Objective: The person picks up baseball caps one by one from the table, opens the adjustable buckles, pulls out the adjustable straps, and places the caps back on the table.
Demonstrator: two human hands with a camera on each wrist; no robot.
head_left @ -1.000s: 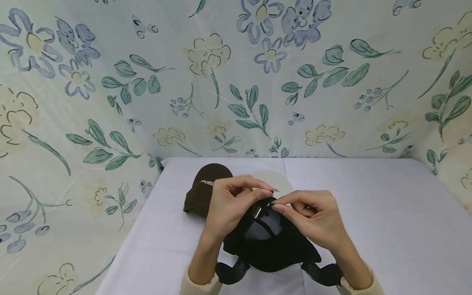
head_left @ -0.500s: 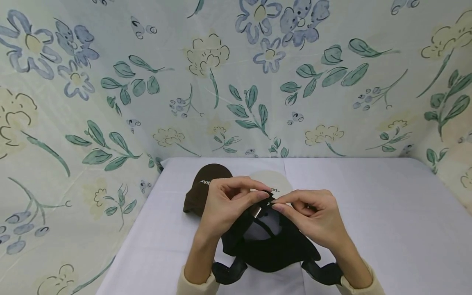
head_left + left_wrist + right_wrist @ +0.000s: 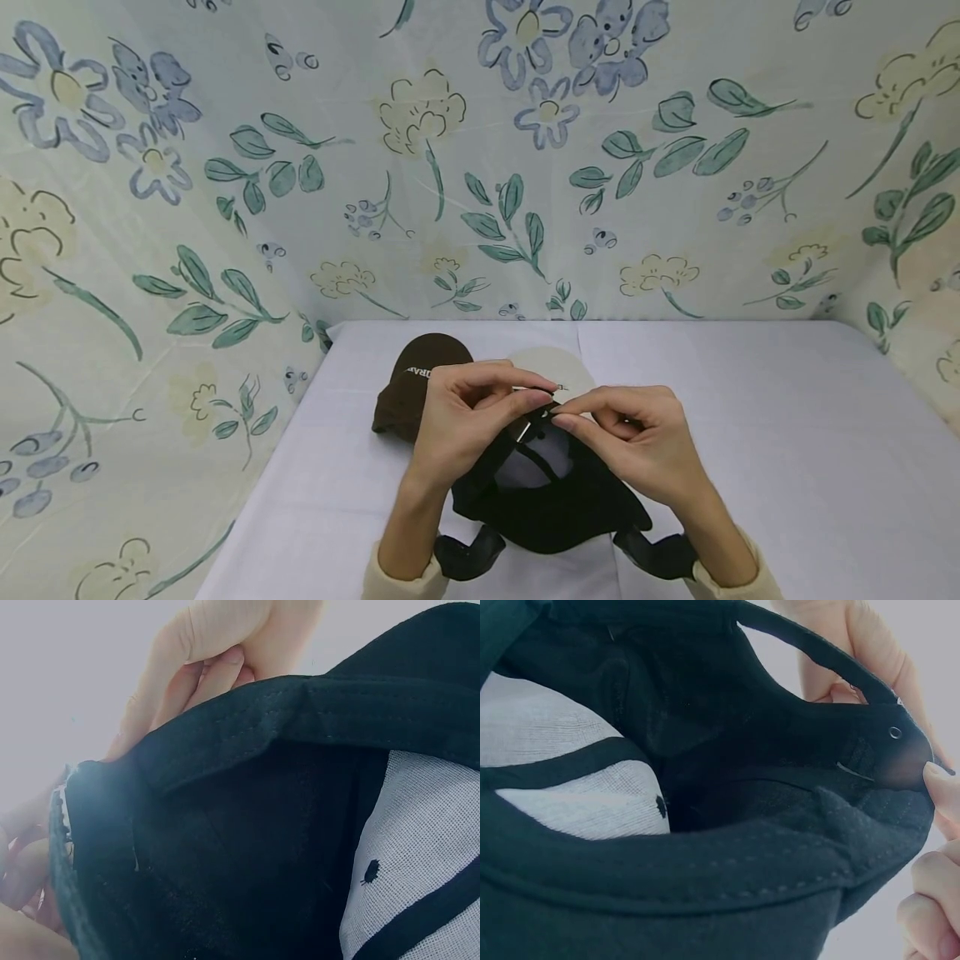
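Observation:
A black baseball cap [image 3: 555, 525] is held with its hollow inside toward me, and its lining shows light mesh and dark seam tape. My left hand [image 3: 461, 421] pinches the end of the back strap between thumb and index finger. Close beside it, my right hand [image 3: 645, 437] pinches the strap's other side with thumb and fingertip. A shiny metal buckle [image 3: 522, 431] shows just below the left fingertips. In the right wrist view the narrow strap [image 3: 817, 649] arches over the back opening, near a small metal eyelet [image 3: 895, 733].
Behind the left hand sits a dark brown cap [image 3: 431, 354] with white lettering, partly covered. An off-white cap [image 3: 551, 364] lies behind the fingertips. A white cloth [image 3: 765, 433] covers the table, and a flower-printed curtain [image 3: 480, 167] hangs behind.
My left hand shifts slightly left, lifting the strap end, then comes back toward the right hand. The right hand and the black cap stay nearly still.

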